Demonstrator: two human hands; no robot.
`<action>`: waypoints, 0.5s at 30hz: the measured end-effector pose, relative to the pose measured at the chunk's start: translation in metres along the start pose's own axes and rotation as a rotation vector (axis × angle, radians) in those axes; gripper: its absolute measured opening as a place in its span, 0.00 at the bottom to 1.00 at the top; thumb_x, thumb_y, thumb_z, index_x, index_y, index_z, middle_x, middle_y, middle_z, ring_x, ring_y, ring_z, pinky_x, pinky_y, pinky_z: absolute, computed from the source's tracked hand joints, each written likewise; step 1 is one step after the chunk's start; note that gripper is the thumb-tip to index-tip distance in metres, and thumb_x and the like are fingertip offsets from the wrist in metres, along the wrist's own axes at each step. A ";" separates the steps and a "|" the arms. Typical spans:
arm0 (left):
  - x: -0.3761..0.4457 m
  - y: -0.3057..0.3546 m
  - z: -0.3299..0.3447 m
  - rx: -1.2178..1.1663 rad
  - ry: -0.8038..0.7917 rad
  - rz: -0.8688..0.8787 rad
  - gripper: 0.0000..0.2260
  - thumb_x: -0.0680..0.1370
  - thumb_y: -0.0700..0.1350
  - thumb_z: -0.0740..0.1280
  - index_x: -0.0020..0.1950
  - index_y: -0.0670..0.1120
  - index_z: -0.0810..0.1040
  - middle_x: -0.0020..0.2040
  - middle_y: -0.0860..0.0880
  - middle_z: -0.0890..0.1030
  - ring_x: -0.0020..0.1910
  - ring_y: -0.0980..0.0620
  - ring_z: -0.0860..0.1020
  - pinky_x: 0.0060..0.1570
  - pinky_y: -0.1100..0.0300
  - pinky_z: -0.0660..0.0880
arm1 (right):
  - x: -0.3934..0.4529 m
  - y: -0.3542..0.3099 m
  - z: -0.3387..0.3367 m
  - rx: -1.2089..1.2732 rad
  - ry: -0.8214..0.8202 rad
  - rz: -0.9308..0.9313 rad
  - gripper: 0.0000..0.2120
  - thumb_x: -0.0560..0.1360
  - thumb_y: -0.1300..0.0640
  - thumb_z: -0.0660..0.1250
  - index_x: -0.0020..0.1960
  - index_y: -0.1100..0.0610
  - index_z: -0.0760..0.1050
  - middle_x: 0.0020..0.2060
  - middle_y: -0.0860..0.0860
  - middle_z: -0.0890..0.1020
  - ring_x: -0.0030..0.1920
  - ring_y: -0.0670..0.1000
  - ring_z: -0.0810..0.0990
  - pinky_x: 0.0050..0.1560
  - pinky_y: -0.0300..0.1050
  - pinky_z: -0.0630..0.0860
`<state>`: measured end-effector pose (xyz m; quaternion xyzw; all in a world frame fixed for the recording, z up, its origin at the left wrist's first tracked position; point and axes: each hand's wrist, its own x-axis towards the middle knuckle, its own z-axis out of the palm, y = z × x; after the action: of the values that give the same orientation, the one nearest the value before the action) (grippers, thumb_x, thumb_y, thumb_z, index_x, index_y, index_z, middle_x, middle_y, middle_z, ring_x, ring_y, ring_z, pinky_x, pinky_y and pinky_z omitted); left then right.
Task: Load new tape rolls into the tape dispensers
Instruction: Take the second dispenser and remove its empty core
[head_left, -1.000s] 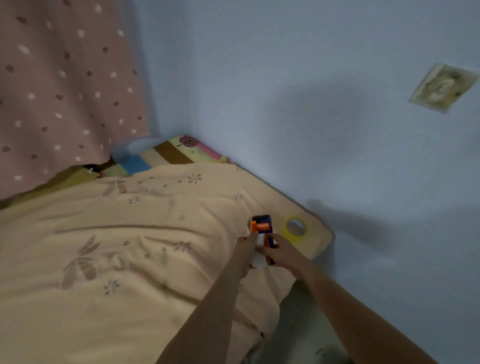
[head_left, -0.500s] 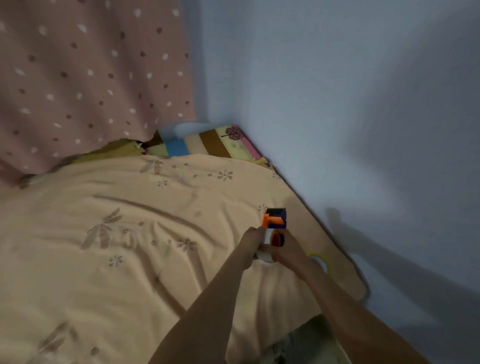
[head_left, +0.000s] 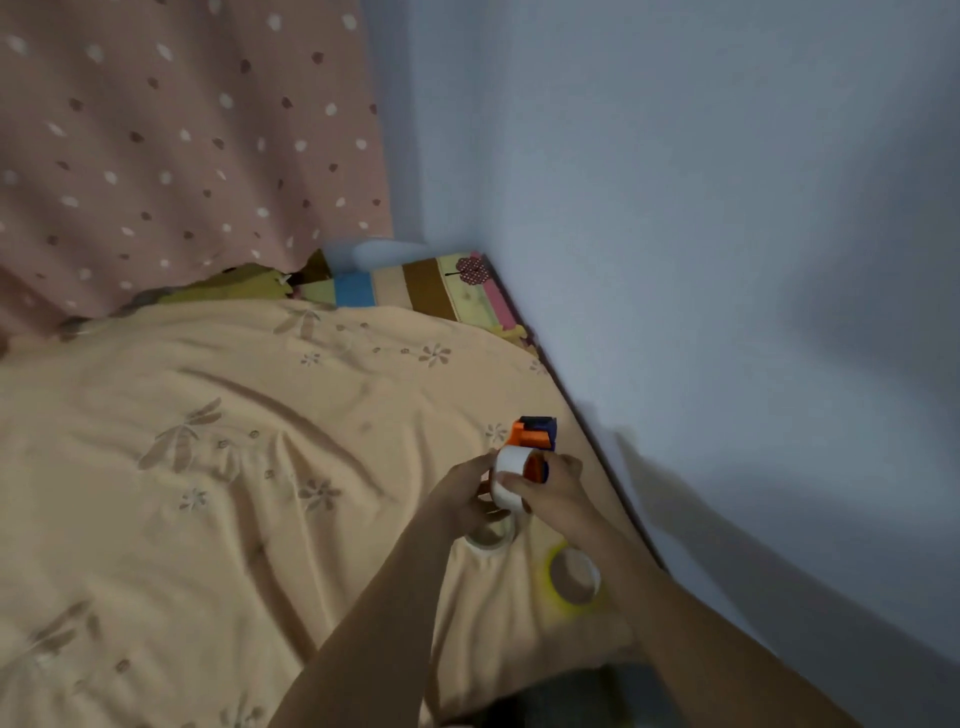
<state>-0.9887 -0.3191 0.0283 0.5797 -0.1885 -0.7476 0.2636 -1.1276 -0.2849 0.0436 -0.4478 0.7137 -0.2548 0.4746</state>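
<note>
hands (head_left: 511, 493) now with white tape roll (head_left: 510, 475) against dispenser (head_left: 535, 441)

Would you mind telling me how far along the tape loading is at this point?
Nothing looks finished yet. In hand: both hands, left hand and right hand, hold a white tape roll against the orange-and-blue dispenser. Left: a yellow roll and another pale roll lie loose on the bedsheet.

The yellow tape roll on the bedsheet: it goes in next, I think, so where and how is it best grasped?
The yellow tape roll lies flat, its hole facing up, beside the right forearm. Probably best to come from above, thumb inside the open core and fingers on the outer rim, pinching its wall. The bedsheet is soft, so sliding fingers underneath should also work.
</note>
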 end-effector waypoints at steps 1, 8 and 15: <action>0.000 0.000 0.000 0.007 0.000 0.018 0.12 0.81 0.50 0.65 0.56 0.41 0.78 0.43 0.41 0.78 0.40 0.43 0.78 0.46 0.49 0.77 | 0.003 0.002 -0.001 -0.009 -0.009 -0.009 0.17 0.72 0.50 0.75 0.56 0.49 0.72 0.52 0.47 0.68 0.55 0.47 0.72 0.58 0.47 0.78; 0.016 -0.004 0.007 0.138 0.181 0.160 0.09 0.83 0.39 0.58 0.53 0.40 0.77 0.47 0.38 0.81 0.38 0.44 0.77 0.36 0.57 0.74 | 0.020 0.013 -0.006 -0.109 0.076 -0.061 0.24 0.63 0.46 0.79 0.54 0.51 0.73 0.50 0.48 0.76 0.50 0.50 0.78 0.48 0.45 0.79; 0.027 0.005 -0.021 0.097 0.314 0.163 0.05 0.85 0.43 0.54 0.59 0.45 0.67 0.57 0.44 0.74 0.53 0.39 0.76 0.57 0.44 0.77 | 0.044 0.036 -0.028 -0.171 0.198 -0.005 0.34 0.65 0.38 0.75 0.63 0.55 0.70 0.55 0.51 0.79 0.55 0.54 0.80 0.54 0.50 0.79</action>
<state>-0.9727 -0.3390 0.0051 0.6842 -0.2271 -0.6141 0.3213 -1.1738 -0.3086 0.0069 -0.4613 0.7749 -0.2371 0.3613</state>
